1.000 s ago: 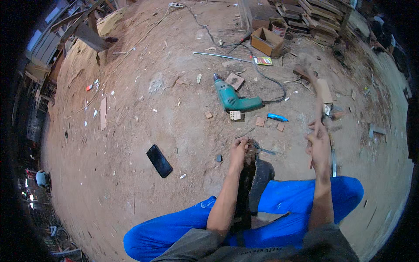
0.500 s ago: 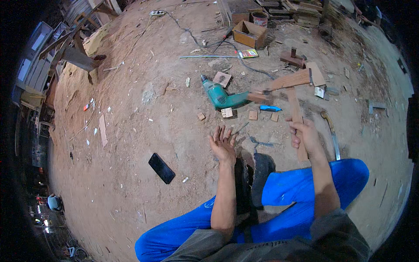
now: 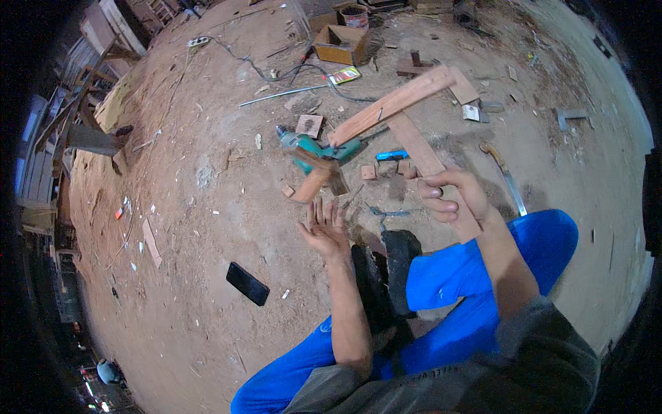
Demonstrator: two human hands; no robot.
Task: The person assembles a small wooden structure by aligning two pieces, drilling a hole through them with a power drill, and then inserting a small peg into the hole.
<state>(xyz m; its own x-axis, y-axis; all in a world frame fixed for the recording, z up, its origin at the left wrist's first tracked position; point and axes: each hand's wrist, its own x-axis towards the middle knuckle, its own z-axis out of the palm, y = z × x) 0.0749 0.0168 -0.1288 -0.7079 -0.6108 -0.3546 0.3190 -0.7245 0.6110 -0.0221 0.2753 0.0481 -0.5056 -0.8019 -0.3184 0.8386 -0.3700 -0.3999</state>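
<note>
In my right hand (image 3: 454, 196) I grip the narrow upright of a T-shaped wooden piece (image 3: 419, 146), its fingers wrapped round the lower part. The long crosspiece (image 3: 396, 103) slants across the far end, with a thin dark nail-like bit sticking out. My left hand (image 3: 323, 229) is palm up with its fingers apart and nothing in it. Just beyond those fingertips is a motion-smeared wooden piece (image 3: 314, 183); whether they touch it, I cannot tell. It partly covers a green power drill (image 3: 303, 146) on the dirt floor.
A black phone (image 3: 247, 283) lies at left. Near the drill are a blue marker-like tool (image 3: 392, 155) and small wooden squares (image 3: 368, 172). A blade with a curved wooden handle (image 3: 507, 176) rests beside my right knee. Farther off stand a wooden box (image 3: 340, 45) and a cable (image 3: 258, 72).
My right hand has lifted and tilted the T-shaped piece. A smeared wooden piece now appears beyond my left fingertips, over the drill. My left hand stays open. The view has shifted.
</note>
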